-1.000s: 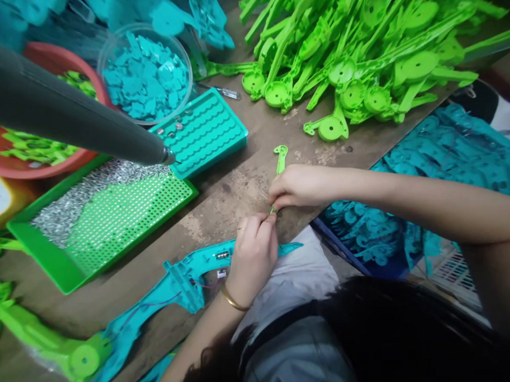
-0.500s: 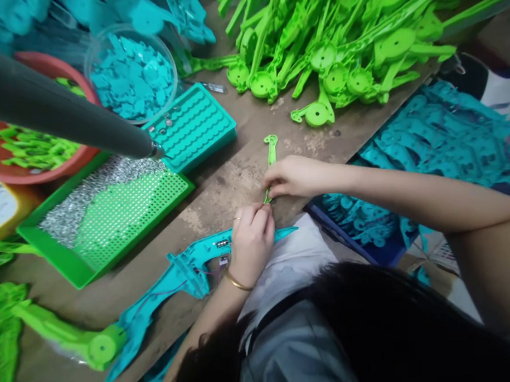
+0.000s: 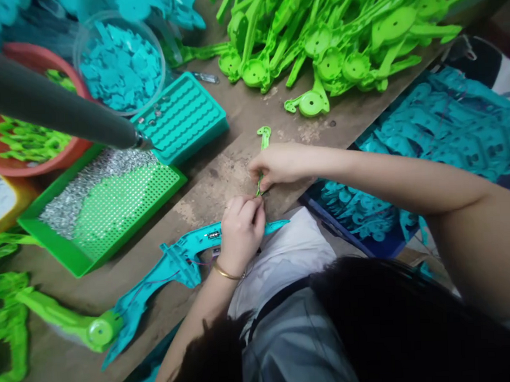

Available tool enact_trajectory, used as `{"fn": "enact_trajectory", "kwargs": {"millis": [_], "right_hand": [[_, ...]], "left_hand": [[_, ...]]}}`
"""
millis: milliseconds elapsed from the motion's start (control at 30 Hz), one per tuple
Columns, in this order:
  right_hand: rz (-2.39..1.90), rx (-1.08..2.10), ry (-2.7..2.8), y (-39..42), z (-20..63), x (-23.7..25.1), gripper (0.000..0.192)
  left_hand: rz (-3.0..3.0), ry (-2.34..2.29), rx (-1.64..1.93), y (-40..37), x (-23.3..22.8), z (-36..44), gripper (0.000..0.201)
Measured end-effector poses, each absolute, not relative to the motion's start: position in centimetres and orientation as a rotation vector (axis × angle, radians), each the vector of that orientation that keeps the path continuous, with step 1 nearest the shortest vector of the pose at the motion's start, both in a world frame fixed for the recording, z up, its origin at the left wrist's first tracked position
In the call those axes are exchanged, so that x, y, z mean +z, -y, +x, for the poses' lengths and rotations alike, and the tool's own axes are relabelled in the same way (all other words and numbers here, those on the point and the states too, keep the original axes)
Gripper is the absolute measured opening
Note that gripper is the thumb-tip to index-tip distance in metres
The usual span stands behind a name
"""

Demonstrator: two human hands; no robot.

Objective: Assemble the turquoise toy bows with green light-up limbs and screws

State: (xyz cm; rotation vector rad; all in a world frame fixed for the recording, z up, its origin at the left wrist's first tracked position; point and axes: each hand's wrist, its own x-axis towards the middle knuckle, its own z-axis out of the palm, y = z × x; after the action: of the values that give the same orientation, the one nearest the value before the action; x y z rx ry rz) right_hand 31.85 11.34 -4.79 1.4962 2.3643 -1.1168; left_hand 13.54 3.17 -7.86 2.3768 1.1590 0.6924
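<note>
A slim light-green plastic piece (image 3: pixel 264 135) with a hooked, rounded end lies under my right hand (image 3: pixel 281 165). My right fingers are closed around its middle, and they hide part of it. At its near end, my left hand (image 3: pixel 242 222) pinches the same piece, fingertips close to the right ones. The exact contact there is too small to make out. Below my left hand rests a long curved turquoise plastic shell (image 3: pixel 169 265) with a thin wire and a small metal part in it. My left hand covers a stretch of that shell.
On the left stand a green perforated tray (image 3: pixel 102 257) with small metal pieces, a turquoise ridged tray (image 3: pixel 189 112), a clear tub (image 3: pixel 162 71) and a red bowl (image 3: pixel 77 80). A dark pole (image 3: pixel 68 103) crosses there. Green parts (image 3: pixel 316 41) are heaped behind; a blue crate (image 3: pixel 357 240) is at right.
The whole view has shifted slightly, so things appear a little higher and further left. Both hands stay on the green piece, with the right fingers slightly changed in pose.
</note>
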Motion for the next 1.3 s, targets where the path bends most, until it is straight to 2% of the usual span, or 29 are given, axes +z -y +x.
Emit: {"fn": "enact_trajectory", "kwargs": {"millis": [133, 233, 367, 667, 1000, 1300], "right_hand": [[1.443, -1.347, -2.367, -11.0, 32.8, -5.1, 0.024], [1.572, -1.468, -2.446, -9.5, 33.8, -5.6, 0.03], [1.668, -1.159, -2.771, -7.6, 34.4, -6.6, 0.015], [1.674, -0.583, -2.891, -6.1, 35.0, -7.6, 0.027], [1.732, -0.62, -2.844, -7.8, 34.9, -7.6, 0.021], [1.427, -0.535, -3.024, -8.4, 36.2, -7.8, 0.026]], "left_hand": [[2.447, -1.25, 0.533, -3.3, -7.6, 14.1, 0.022], [2.548, -1.282, 0.428, -3.3, -7.7, 14.5, 0.028], [2.614, -1.271, 0.352, -3.3, -7.7, 14.6, 0.03], [2.562, -1.261, 0.274, -3.6, -7.7, 14.8, 0.036], [2.525, -1.214, 0.265, -4.0, -7.6, 14.7, 0.038], [2.436, -1.222, 0.245, -4.3, -7.4, 14.6, 0.035]]}}
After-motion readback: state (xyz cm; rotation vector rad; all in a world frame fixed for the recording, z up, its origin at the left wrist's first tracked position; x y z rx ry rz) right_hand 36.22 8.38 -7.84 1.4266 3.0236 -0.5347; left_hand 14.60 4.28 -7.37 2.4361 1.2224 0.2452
